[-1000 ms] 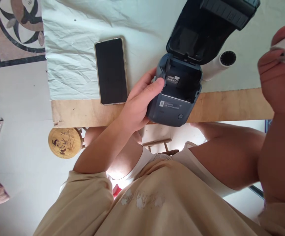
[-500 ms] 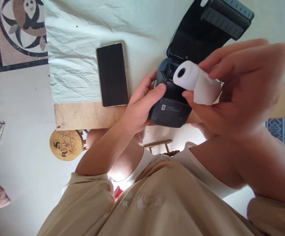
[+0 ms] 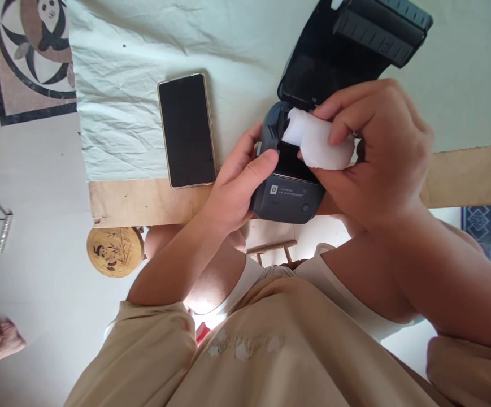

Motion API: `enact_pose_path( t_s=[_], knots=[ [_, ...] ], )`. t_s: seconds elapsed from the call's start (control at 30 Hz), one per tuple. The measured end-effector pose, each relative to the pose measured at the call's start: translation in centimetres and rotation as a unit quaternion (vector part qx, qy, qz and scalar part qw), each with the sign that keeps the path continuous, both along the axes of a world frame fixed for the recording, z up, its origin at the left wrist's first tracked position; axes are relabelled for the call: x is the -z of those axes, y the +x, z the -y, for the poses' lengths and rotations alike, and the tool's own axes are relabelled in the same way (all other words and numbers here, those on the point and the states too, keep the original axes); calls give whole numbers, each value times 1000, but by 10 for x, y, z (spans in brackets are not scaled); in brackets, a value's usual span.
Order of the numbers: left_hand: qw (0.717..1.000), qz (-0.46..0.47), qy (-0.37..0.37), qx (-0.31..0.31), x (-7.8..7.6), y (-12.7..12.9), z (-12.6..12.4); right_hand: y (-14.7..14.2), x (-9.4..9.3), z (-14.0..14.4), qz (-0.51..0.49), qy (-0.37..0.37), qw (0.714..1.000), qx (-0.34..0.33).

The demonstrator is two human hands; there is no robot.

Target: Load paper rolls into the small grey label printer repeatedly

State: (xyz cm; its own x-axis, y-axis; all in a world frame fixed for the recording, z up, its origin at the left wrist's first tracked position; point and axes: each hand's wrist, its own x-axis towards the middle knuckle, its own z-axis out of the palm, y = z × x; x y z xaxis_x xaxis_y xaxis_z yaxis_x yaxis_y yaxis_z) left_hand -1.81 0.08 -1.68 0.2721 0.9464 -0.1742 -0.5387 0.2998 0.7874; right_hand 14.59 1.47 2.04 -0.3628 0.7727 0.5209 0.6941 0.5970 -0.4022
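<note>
A dark portable receipt printer (image 3: 285,198) lies at the table's front edge with its black lid (image 3: 330,62) swung back away from me. My left hand (image 3: 243,178) grips the printer's left side, thumb over the rim of the paper bay. Between the thumb and fingers of my right hand (image 3: 376,141) is a small roll of white paper (image 3: 327,144). The roll is over the bay, its loose paper end toward me and its far part partly in the opening. Whether it touches the bay floor I cannot tell.
A smartphone (image 3: 187,130) with a dark screen lies left of the printer on the pale green cloth (image 3: 118,85). The bare wooden table edge (image 3: 147,200) runs along the front. Below it stand a round wooden stool (image 3: 115,251) and, far left, another person's foot (image 3: 5,339).
My right hand has moved left and turned the paper roll, so its hollow end no longer faces the camera and it sits closer over the bay. My left hand keeps its hold.
</note>
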Motion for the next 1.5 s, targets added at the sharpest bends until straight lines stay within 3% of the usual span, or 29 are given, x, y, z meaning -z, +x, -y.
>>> enact_pose_path(
  t_s=[0.4, 0.67, 0.87, 1.03, 1.17, 1.33, 1.4, 1.5],
  knots=[
    [999, -45, 13, 1, -3, 0, 2, 3, 3, -1, 1, -35, 999, -20],
    [1000, -24, -8, 7, -13, 1, 4, 9, -3, 11, -11, 40, 997, -64],
    [998, -15, 61, 30, -4, -3, 4, 0, 2, 29, -9, 29, 994, -105],
    [994, -55, 78, 49, 0, -5, 2, 3, 1, 29, 15, 14, 993, -121],
    [990, -69, 115, 47, 9, -5, -1, 13, -3, 23, -28, 7, 997, -78],
    [983, -57, 169, 50, 20, -8, -4, 17, 0, 24, -13, -100, 994, -44],
    [984, -76, 150, 51, 17, -9, -3, 17, 0, 25, -16, -116, 992, -53],
    [987, -102, 114, 41, 12, -9, 0, 19, -1, 24, -36, -73, 996, -38]
  ],
)
